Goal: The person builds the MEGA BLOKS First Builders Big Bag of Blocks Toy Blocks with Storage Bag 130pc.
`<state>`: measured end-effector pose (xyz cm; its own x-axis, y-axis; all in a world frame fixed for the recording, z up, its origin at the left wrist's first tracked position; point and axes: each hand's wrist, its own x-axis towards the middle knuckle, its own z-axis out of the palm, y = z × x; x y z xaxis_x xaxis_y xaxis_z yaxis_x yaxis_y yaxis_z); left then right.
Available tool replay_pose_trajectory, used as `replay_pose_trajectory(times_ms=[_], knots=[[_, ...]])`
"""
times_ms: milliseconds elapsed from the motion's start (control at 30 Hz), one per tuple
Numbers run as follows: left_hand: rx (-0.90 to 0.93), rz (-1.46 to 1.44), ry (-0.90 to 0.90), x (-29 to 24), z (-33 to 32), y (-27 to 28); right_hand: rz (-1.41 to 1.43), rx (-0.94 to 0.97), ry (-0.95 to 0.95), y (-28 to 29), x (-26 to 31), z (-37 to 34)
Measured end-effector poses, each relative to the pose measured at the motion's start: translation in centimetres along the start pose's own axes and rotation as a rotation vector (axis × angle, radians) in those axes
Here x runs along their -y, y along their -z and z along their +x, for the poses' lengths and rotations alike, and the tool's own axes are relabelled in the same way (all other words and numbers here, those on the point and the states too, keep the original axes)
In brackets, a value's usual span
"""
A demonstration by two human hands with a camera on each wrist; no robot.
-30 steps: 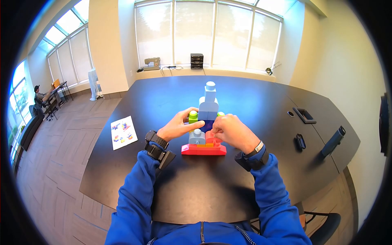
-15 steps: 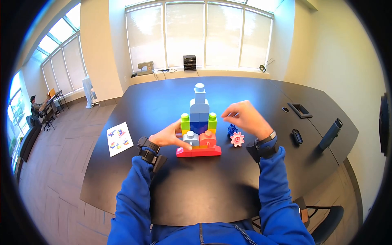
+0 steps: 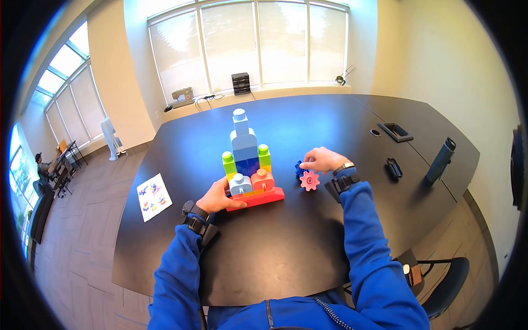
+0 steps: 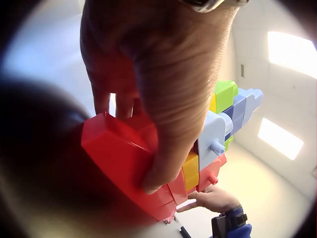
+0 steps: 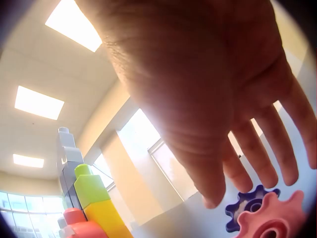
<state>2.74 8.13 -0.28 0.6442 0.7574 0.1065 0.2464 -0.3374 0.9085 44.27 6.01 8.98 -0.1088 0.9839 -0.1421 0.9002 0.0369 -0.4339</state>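
A toy-block tower stands on a long red base (image 3: 267, 197), with a light blue block (image 3: 243, 144) high on it, green blocks (image 3: 228, 161) at both sides, and light blue and red blocks with small pegs in front. My left hand (image 3: 214, 198) grips the base's left end, thumb (image 4: 166, 171) across the front and fingers behind. To the tower's right, a pink gear (image 3: 314, 185) and a dark blue gear (image 5: 242, 208) lie on the table. My right hand (image 3: 325, 160) reaches over the blue gear with fingers extended, fingertips close above it in the right wrist view.
A sheet with coloured pictures (image 3: 154, 197) lies at the left of the dark table (image 3: 258, 258). Toward the right are a black case (image 3: 394, 168), a dark bottle (image 3: 441, 159) and a table cutout (image 3: 395, 131). A chair (image 3: 448, 286) stands at the lower right.
My right hand has left the tower's front red block and moved right to the gears. My left hand has slid down from the tower's side to the base, whose right end now angles away.
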Motion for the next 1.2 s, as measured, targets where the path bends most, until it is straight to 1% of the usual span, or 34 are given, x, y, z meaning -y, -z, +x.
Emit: replay_pose_trajectory(times_ms=[33,100,133,200,333,400,433,467,533,567,600,667,700,767,800,867,900,967,1000,1067,1100,1167,1200], knots=[[-0.037,-0.004,0.004,0.2,0.0,0.0,0.000,0.000,0.001,-0.1,-0.2,0.1],[-0.053,-0.029,-0.005,0.7,0.1,0.1,0.037,0.086,-0.037,-0.3,-0.5,0.5],[-0.067,-0.056,-0.013,0.9,0.1,0.2,0.035,0.089,-0.035,-0.4,-0.8,0.8],[-0.066,-0.081,-0.011,1.6,0.2,0.3,0.216,0.283,0.204,-0.4,-1.5,1.4],[-0.049,-0.127,-0.004,1.9,0.1,0.7,0.247,0.322,0.236,-1.9,2.1,1.3],[-0.055,-0.121,-0.014,1.9,0.0,0.6,-0.027,0.074,0.391,-3.3,3.9,1.6],[-0.060,-0.115,-0.025,1.9,0.0,0.6,-0.073,-0.011,0.412,-4.8,3.6,2.9],[-0.064,-0.114,-0.025,1.8,-0.1,0.7,-0.074,-0.010,0.416,-5.7,4.1,3.1],[-0.081,-0.064,-0.027,1.7,-0.1,0.6,-0.243,-0.167,0.455,-7.1,4.7,3.5],[-0.083,-0.064,-0.027,2.0,0.0,0.7,-0.263,-0.120,0.435,-6.4,5.5,2.6],[-0.115,-0.036,-0.045,2.3,0.2,0.7,-0.264,-0.120,0.436,-5.6,6.2,1.7],[-0.148,-0.013,-0.062,2.8,0.4,0.6,0.023,0.018,0.273,-4.4,6.8,0.3],[-0.164,0.007,-0.058,3.0,0.6,0.7,0.019,0.020,0.274,-4.5,6.4,0.4],[-0.187,0.026,-0.051,3.5,0.7,0.6,-0.061,-0.190,0.398,-5.4,5.1,1.3],[-0.188,0.005,-0.053,3.8,0.7,0.7,-0.061,-0.188,0.402,-6.2,4.8,1.8],[-0.188,-0.011,-0.056,3.7,0.6,0.8,-0.342,-0.335,0.567,-7.4,4.7,2.2],[-0.190,-0.016,-0.062,3.6,0.6,0.7,-0.341,-0.336,0.568,-7.8,4.6,2.5],[-0.194,-0.024,-0.066,3.6,0.7,0.6,-0.380,-0.339,0.668,-8.1,5.8,2.2],[-0.189,-0.027,-0.065,3.6,0.7,0.6,-0.380,-0.337,0.670,-7.9,6.1,1.8],[-0.182,-0.029,-0.062,3.8,0.6,0.7,-0.129,0.160,0.401,-5.7,8.5,-0.8],[-0.179,-0.043,-0.071,3.9,0.7,0.7,-0.126,0.160,0.400,-5.3,8.5,-0.5],[-0.179,-0.065,-0.082,3.8,0.7,0.5,0.109,0.219,0.409,-4.2,7.6,0.0],[-0.181,-0.059,-0.079,3.7,0.7,0.5,0.101,0.223,0.412,-3.7,7.1,0.0]])
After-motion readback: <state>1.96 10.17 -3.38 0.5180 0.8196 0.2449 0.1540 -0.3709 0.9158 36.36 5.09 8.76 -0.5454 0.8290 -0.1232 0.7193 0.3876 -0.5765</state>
